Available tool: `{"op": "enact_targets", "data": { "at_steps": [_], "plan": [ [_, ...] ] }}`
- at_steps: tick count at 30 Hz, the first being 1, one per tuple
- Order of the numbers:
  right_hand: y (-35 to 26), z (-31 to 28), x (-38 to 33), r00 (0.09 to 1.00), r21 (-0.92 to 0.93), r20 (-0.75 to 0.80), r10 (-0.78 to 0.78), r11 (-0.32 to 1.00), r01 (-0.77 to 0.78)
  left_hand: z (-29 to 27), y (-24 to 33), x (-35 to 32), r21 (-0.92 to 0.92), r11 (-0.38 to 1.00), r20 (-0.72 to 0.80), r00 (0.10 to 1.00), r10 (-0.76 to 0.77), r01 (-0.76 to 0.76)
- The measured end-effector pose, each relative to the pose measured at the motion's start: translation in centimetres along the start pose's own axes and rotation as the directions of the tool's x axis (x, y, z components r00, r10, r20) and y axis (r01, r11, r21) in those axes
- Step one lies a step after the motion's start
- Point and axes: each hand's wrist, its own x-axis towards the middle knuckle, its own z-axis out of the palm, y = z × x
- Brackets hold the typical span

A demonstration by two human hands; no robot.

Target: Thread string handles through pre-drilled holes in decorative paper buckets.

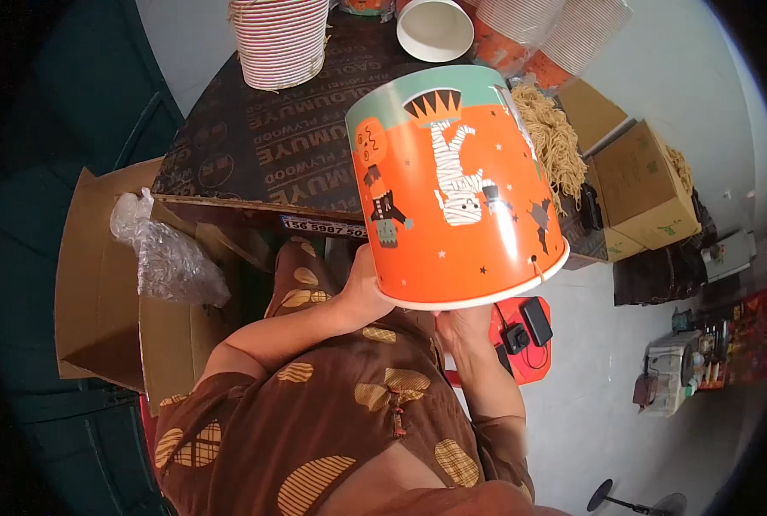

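Observation:
An orange paper bucket (418,181) with a green band and spooky cartoon figures hangs upside down in front of me, its white rolled rim toward my body. My left hand (365,288) grips it at the left of the rim, with most fingers hidden behind the wall. My right hand (463,328) is under the rim, its fingers hidden by the bucket, so I cannot see what they hold. A thin beige cord (538,271) passes through a small hole near the rim on the right.
On the dark plywood table (246,155) stand a stack of buckets (280,43), a white-lined bucket (435,31) on its side and a heap of beige cords (549,138). Cardboard boxes (646,185) are at right, an open carton (100,284) with plastic wrap at left. A red stool (534,361) carries black devices.

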Motion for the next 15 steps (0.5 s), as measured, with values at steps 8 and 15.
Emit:
{"op": "enact_targets", "data": {
  "at_steps": [8, 15],
  "plan": [
    [1.0, -1.6, 0.4, 0.992, -0.054, -0.129, -0.012, 0.999, 0.005, 0.4, 0.8, 0.5, -0.007, 0.990, -0.058, 0.989, -0.139, 0.139],
    [0.8, -2.2, 1.3, 0.998, -0.156, -0.049, 0.050, 0.986, -0.057, 0.3, 0.1, 0.1, -0.107, 0.926, 0.080, 0.931, -0.356, 0.363]
  ]
}}
